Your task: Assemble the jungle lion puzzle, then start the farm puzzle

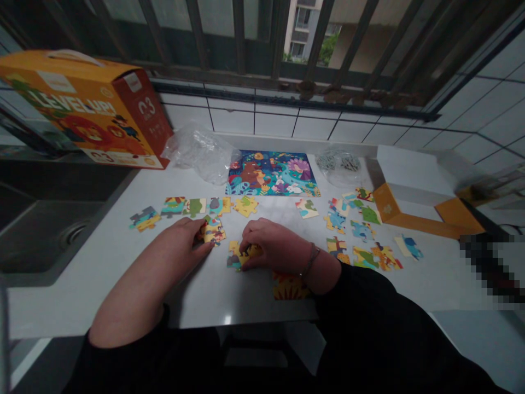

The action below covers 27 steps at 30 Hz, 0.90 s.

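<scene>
Jigsaw puzzle pieces lie over the white countertop. Between the thumb and fingers of my left hand point(186, 243) is a colourful puzzle piece point(215, 231) with a yellow and red print. My right hand point(270, 246), a bracelet at its wrist, pinches a yellow puzzle piece point(249, 255). That piece touches or overlaps a teal and yellow piece point(233, 257); whether they interlock I cannot tell. Under my right wrist lies a dark red and yellow puzzle card point(290, 287), partly hidden. Beyond my hands runs a row of loose pieces, among them a yellow one point(246, 206).
A finished-looking animal picture point(274, 174) lies by the wall between clear plastic bags point(200, 153). An orange puzzle box point(86, 109) stands at the left, near a sink point(36, 219). More pieces point(363, 231) and an open carton point(426, 219) are at the right.
</scene>
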Tool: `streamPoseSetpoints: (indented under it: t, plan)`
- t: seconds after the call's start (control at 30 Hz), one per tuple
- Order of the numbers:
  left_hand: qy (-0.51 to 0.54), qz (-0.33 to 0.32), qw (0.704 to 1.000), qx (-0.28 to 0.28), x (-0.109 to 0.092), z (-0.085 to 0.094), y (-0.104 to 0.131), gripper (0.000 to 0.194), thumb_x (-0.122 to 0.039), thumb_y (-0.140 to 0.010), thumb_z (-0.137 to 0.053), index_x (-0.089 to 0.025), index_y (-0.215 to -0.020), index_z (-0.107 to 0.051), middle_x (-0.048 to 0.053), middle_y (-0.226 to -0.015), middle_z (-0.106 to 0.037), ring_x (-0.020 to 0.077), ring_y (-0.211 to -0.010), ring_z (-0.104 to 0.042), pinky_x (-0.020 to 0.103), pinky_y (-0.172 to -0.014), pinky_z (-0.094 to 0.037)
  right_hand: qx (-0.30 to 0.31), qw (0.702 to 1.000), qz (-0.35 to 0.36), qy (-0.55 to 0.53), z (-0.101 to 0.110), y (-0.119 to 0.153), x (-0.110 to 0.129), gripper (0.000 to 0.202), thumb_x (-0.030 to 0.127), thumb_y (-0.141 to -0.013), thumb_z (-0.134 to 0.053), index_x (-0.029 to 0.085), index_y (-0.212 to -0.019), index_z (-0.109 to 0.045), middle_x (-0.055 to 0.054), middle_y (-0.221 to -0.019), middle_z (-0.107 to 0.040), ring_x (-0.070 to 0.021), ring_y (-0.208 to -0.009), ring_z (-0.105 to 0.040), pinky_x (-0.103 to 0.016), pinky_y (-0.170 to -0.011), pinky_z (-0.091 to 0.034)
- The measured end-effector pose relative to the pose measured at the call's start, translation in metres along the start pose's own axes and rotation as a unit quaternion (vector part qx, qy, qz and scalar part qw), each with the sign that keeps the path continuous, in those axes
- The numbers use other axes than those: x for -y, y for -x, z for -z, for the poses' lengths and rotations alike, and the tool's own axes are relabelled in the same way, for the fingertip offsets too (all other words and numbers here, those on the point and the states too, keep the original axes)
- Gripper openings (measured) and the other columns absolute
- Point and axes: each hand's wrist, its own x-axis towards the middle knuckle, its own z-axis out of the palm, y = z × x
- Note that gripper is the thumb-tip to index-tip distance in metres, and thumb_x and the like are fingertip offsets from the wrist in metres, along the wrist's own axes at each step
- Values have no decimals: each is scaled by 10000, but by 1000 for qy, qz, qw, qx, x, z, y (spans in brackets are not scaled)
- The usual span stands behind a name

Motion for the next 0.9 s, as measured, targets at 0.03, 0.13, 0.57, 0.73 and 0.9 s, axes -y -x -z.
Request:
streamPoseSetpoints:
  t: [0.03,0.13,0.57,0.73,0.9]
  plan:
    - [1,-1,1000,-1,0,0,0,449,-450,-913,-641,-159,-1232,-765,215,-1201,-799,399,-1074,-750,503,-959,-587,2,1000,0,1,0,0,0,298,340,-848,-1011,192,-1021,-818,-74,-1115,-744,-230,-1076,-675,-375,-1011,-518]
    - [2,-5,1000,7,-1,2,1,492,-476,-937,-613,-129,-1255,-758,240,-1226,-794,410,-1071,-749,524,-964,-590,7,1000,-2,11,2,-1,1,312,365,-858,-1005,176,-1019,-816,-71,-1095,-760,-225,-1065,-687,-364,-1009,-519]
    - [44,-65,997,24,-38,-6,-11,587,-378,-1001,-661,-108,-1521,-644,234,-1402,-727,373,-1285,-698,507,-1169,-546,71,992,-2,107,21,9,22,241,393,-1015,-850,178,-908,-834,-93,-1006,-831,-248,-943,-730,-394,-901,-564]
    - [83,-112,990,-3,-40,-17,-18,511,-233,-1003,-643,-189,-1510,-693,178,-1371,-729,346,-1284,-690,515,-1167,-551,8,994,-33,105,44,29,27,206,374,-1034,-826,169,-1022,-849,-123,-1094,-835,-261,-1025,-748,-406,-973,-572]
    - [108,-149,983,-30,-31,-23,-18,385,-164,-1002,-621,-260,-1309,-834,114,-1184,-734,280,-1094,-702,463,-1051,-593,-41,993,-47,98,49,54,15,191,366,-1051,-801,182,-1021,-843,-112,-1076,-832,-253,-1001,-743,-404,-960,-575]
